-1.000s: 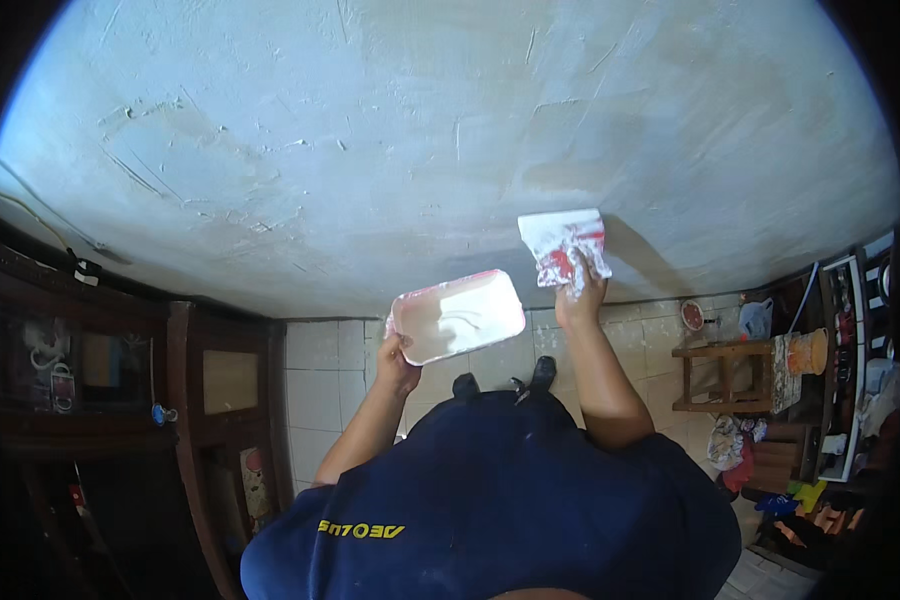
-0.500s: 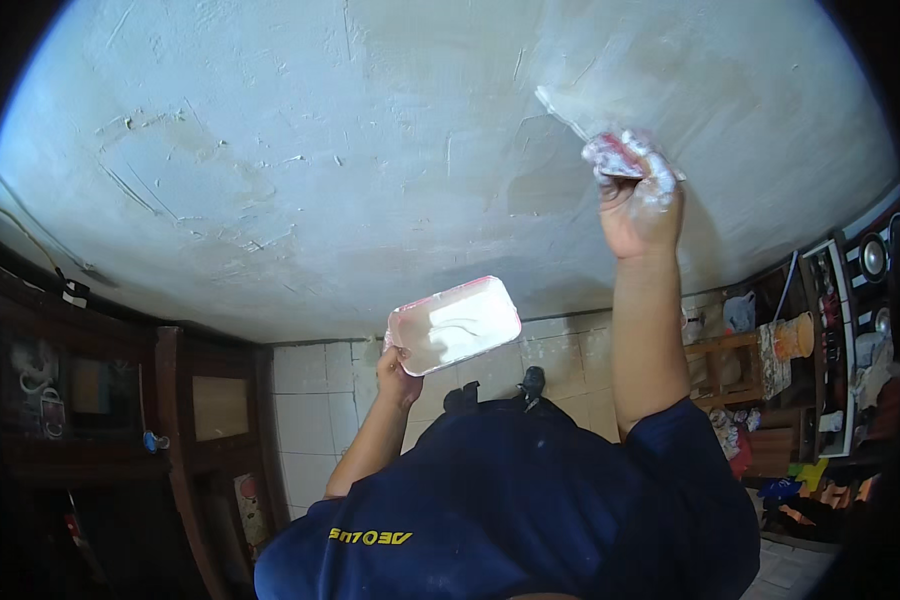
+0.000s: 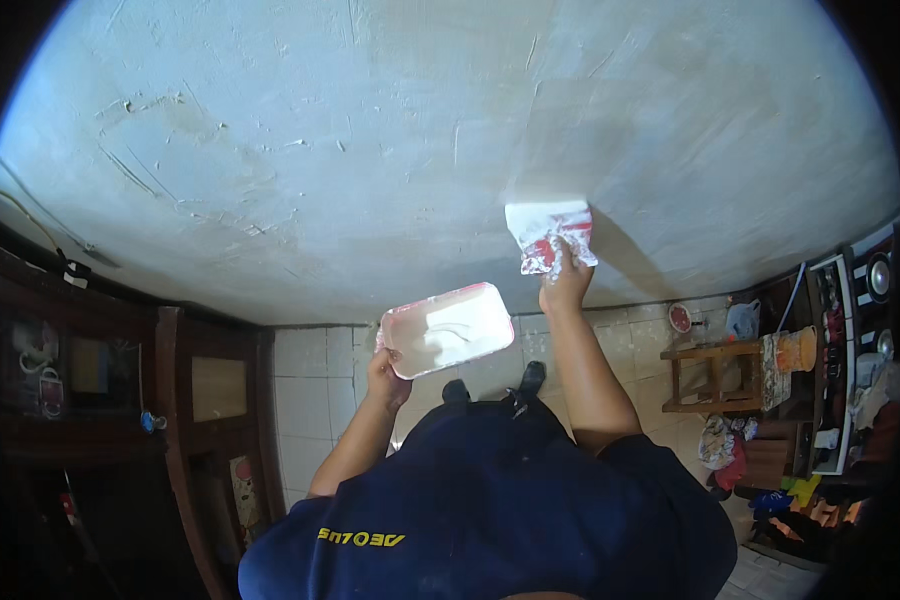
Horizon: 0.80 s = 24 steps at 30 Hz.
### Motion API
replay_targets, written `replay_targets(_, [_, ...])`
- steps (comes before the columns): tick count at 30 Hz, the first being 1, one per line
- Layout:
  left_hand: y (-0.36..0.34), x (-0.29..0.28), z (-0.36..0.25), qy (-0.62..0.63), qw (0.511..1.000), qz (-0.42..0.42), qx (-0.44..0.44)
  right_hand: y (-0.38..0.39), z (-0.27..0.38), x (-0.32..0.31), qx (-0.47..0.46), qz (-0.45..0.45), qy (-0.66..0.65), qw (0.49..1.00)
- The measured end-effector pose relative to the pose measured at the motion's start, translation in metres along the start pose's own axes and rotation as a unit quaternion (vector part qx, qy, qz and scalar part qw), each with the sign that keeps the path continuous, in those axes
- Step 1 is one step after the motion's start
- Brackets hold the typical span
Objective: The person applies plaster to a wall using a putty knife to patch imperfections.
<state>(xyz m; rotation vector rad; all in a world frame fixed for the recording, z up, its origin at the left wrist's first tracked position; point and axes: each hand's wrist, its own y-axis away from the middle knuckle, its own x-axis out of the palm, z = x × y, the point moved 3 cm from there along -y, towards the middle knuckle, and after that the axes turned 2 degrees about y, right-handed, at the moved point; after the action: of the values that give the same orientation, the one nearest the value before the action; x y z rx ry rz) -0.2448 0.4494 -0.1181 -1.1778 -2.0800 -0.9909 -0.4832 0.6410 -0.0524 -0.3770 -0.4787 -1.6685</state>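
In my left hand (image 3: 383, 377) I grip the near left corner of a shallow pink tray (image 3: 401, 331), tilted so its inside shows. White paste (image 3: 462, 328) lies in the tray, mostly toward its right side. My right hand (image 3: 567, 279) is closed on a wide red putty knife (image 3: 541, 256) smeared with white. The putty knife's broad edge meets the wall (image 3: 390, 150), above and to the right of the tray. Dried ridges and damp-looking patches mark the wall's surface.
A wooden stool (image 3: 712, 352) stands on the tiled floor (image 3: 305, 400) at the right, with an orange container (image 3: 796, 350) beside it. Dark wooden cabinets (image 3: 170, 390) line the left. Cloths and odds and ends lie at the lower right.
My right hand has come down and to the left with the putty knife, which has turned so its broad face shows. The tray has shifted only slightly.
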Motion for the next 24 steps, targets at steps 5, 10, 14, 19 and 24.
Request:
replay_targets(5, [0.003, -0.002, -0.004, -0.017, 1.0, -0.001, 0.025, 0.01, -0.021, -0.011, 0.16, -0.07, 0.029, 0.984])
replay_targets(10, [-0.003, -0.01, 0.003, 0.006, 1.0, -0.011, 0.004, -0.021, 0.01, 0.014, 0.1, 0.045, 0.002, 0.994])
replay_targets(14, [-0.005, -0.008, 0.006, 0.022, 1.0, 0.003, 0.011, -0.003, 0.084, 0.067, 0.079, 0.095, -0.016, 0.992])
replay_targets(19, [-0.012, 0.0, 0.007, 0.034, 0.999, 0.018, 0.027, -0.001, 0.151, 0.102, 0.063, 0.192, -0.081, 0.976])
replay_targets(24, [-0.013, -0.006, 0.01, 0.027, 1.0, 0.001, 0.009, 0.02, 0.188, 0.117, 0.022, 0.29, -0.204, 0.935])
